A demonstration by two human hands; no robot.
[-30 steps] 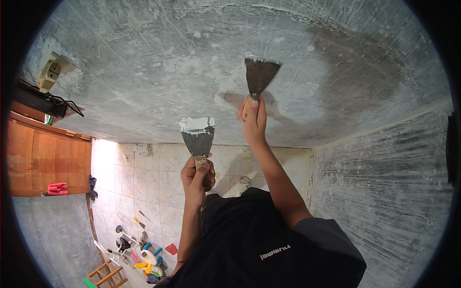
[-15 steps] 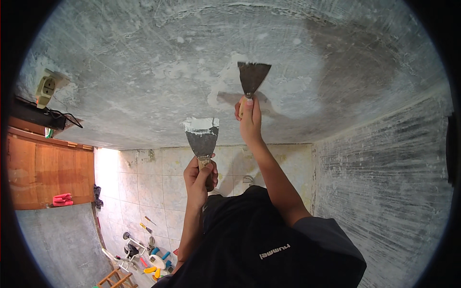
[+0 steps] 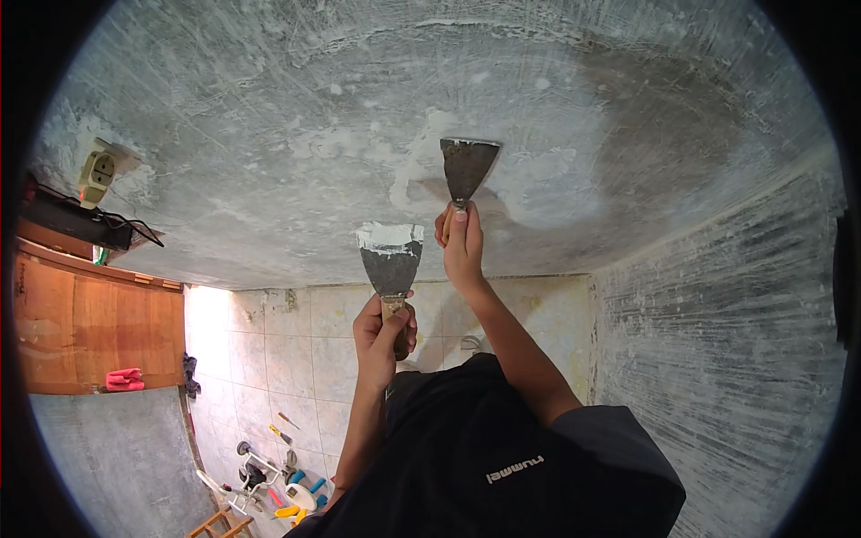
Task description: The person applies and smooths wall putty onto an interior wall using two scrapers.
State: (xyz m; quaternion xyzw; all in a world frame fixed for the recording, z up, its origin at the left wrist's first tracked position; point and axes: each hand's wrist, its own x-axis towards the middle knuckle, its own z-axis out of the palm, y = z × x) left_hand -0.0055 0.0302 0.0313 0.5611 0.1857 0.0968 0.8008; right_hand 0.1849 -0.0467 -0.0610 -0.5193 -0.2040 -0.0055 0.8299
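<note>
My left hand [image 3: 384, 327] is wrapped round the wooden handle of a wide putty knife [image 3: 392, 269]. White filler coats the upper end of its blade. Higher and to the right, my right hand [image 3: 462, 247] grips a second, darker putty knife [image 3: 468, 170], its blade edge up against the grey plastered wall [image 3: 359, 108]. A thin white line of filler shows along that edge. Around this blade the wall carries pale filler patches [image 3: 417, 157], and the knife's shadow falls beside it.
At the left a socket [image 3: 97, 170] is fixed to the wall above a dark ledge with cables. Below it is a wooden cabinet [image 3: 99, 323] with a red cloth [image 3: 124, 379]. On the tiled floor [image 3: 287, 359] lie tools and a small wheeled child's toy [image 3: 256, 471]. A streaked wall [image 3: 717, 341] stands at the right.
The right putty knife has moved down along the wall, slightly left, and less filler shows on its edge. The left knife has shifted slightly right. The whole view has shifted a little.
</note>
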